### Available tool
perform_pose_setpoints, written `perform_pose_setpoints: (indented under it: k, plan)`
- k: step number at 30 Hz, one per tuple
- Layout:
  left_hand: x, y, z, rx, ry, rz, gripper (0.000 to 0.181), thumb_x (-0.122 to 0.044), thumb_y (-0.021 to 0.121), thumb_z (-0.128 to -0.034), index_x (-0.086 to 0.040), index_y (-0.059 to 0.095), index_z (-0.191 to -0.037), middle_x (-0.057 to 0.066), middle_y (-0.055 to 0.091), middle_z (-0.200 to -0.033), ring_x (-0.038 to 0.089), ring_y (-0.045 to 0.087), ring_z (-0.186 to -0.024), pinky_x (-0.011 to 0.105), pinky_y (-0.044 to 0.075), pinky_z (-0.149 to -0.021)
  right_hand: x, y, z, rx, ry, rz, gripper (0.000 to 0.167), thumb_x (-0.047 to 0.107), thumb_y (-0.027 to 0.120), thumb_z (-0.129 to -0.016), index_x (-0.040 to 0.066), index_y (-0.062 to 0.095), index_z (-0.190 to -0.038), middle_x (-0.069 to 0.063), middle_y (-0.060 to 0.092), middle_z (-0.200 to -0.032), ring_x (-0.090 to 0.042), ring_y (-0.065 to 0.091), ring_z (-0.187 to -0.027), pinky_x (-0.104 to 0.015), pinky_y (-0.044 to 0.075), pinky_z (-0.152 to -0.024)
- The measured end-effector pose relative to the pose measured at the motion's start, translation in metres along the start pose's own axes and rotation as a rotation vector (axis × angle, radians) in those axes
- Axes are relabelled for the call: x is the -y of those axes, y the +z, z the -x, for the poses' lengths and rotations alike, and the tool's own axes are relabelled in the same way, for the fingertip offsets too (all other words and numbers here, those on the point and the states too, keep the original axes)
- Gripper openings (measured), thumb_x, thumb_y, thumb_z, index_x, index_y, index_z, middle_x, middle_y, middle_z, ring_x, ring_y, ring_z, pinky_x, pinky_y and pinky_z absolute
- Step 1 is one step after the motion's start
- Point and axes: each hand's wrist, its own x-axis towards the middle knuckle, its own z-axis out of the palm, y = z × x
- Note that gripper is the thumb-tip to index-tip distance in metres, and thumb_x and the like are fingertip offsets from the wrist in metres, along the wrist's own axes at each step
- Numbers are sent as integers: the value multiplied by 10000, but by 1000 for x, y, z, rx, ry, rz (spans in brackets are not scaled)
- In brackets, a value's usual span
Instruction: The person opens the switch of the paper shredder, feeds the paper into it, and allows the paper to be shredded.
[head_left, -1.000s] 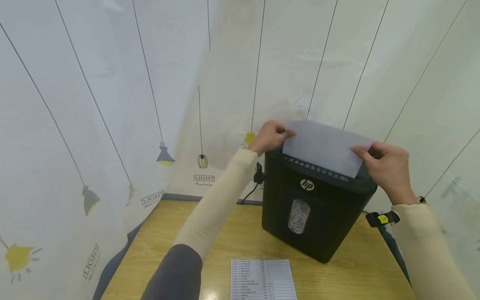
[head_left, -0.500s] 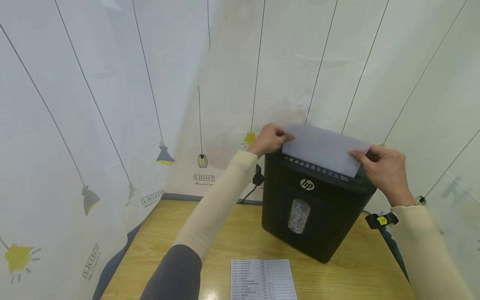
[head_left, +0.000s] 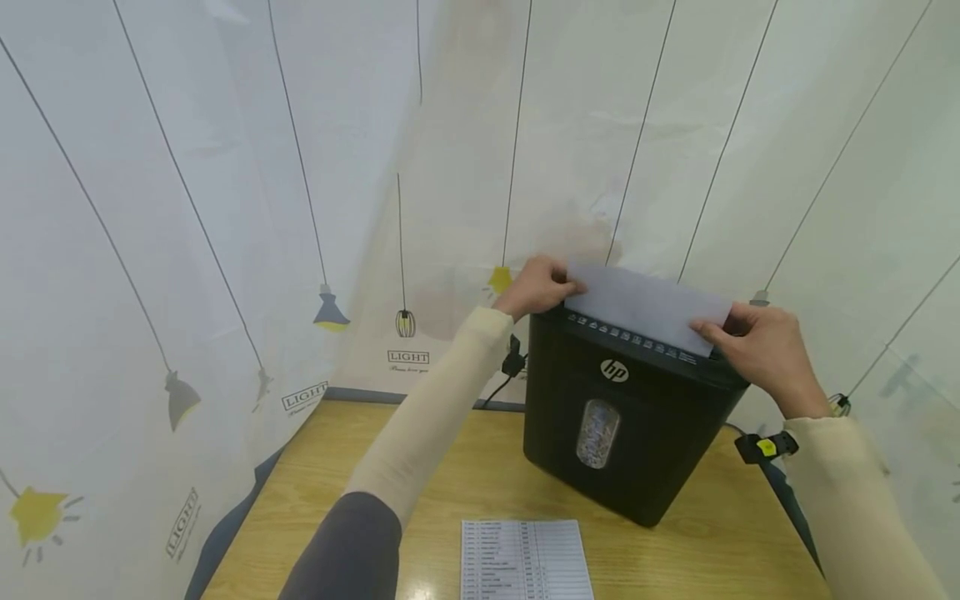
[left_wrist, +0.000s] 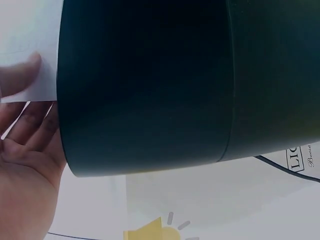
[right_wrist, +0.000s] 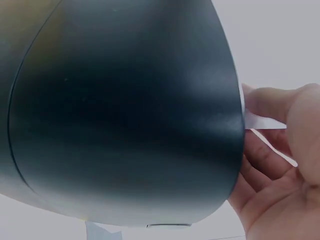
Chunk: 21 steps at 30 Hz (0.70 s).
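A white sheet of paper point(head_left: 637, 304) stands upright in the top slot of a black HP paper shredder point(head_left: 630, 425). My left hand point(head_left: 536, 287) pinches the sheet's left edge, thumb in front and fingers behind. On the opposite edge, my right hand point(head_left: 768, 346) pinches it the same way, low over the shredder's right end. In the left wrist view, the thumb lies on the paper point(left_wrist: 47, 75) beside the dark shredder side point(left_wrist: 145, 90). Only a small corner of paper point(right_wrist: 262, 122) shows in the right wrist view; the shredder's body hides the rest.
A printed list point(head_left: 525, 558) lies on the wooden table point(head_left: 450, 475) in front of the shredder. Paper shreds show through its small window point(head_left: 598, 433). A black plug and cord point(head_left: 513, 358) are at its left, before the lamp-patterned wall covering point(head_left: 465, 208).
The paper has sunk lower into the shredder slot, so less of it shows. Both hands have moved down with it, still pinching its edges; the right hand has also shifted slightly left.
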Motion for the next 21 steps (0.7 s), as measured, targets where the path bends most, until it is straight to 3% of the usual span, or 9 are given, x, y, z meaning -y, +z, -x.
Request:
perform_pose_setpoints:
  k: [2, 3, 6, 9, 16, 21]
  plan:
    - [-1, 0, 0, 4, -16, 1, 460, -384, 685, -992, -108, 483, -684, 11, 493, -667, 164, 470, -661, 272, 412, -638, 0, 0, 0, 13, 2, -4, 428, 434, 673, -987, 13, 745, -1000, -154, 732, -825, -146, 608, -708, -282, 473, -603]
    - [-1, 0, 0, -1, -24, 10, 412, -399, 689, -986, -103, 558, -730, 14, 567, -734, 158, 523, -719, 271, 451, -679, 0, 0, 0, 19, 8, -6, 456, 448, 658, -992, 8, 738, -1079, -182, 735, -886, -192, 631, -764, -320, 499, -636]
    - [-4, 1, 1, 4, -45, 38, 320, -448, 679, -982, -134, 727, -1012, 45, 698, -1100, 172, 631, -1017, 318, 533, -903, 1, -1, 0, 42, 34, -14, 573, 494, 602, -1010, 17, 653, -1323, -253, 704, -1118, -348, 645, -975, -483, 541, -768]
    - [-4, 1, 1, 21, -46, 70, 407, -486, 664, -981, -239, 693, -1303, 22, 622, -1414, 192, 579, -1294, 402, 497, -1089, 2, -1, 0, 66, 56, -33, 623, 549, 557, -1013, 60, 597, -1398, -265, 647, -1270, -418, 625, -1102, -620, 515, -873]
    - [0, -1, 5, 63, -6, 77, 592, -546, 615, -989, -223, 542, -1480, 37, 595, -1468, 204, 532, -1381, 442, 463, -1138, 6, -2, 0, 161, 68, -64, 722, 609, 557, -989, 118, 474, -1511, -298, 509, -1480, -528, 542, -1283, -708, 474, -974]
    - [1, -2, 8, 66, -4, 94, 692, -607, 602, -969, -265, 448, -1551, 11, 430, -1618, 273, 404, -1500, 510, 403, -1187, 7, -2, -2, 199, 44, -34, 783, 588, 605, -976, 170, 363, -1592, -252, 321, -1641, -556, 323, -1455, -792, 302, -1072]
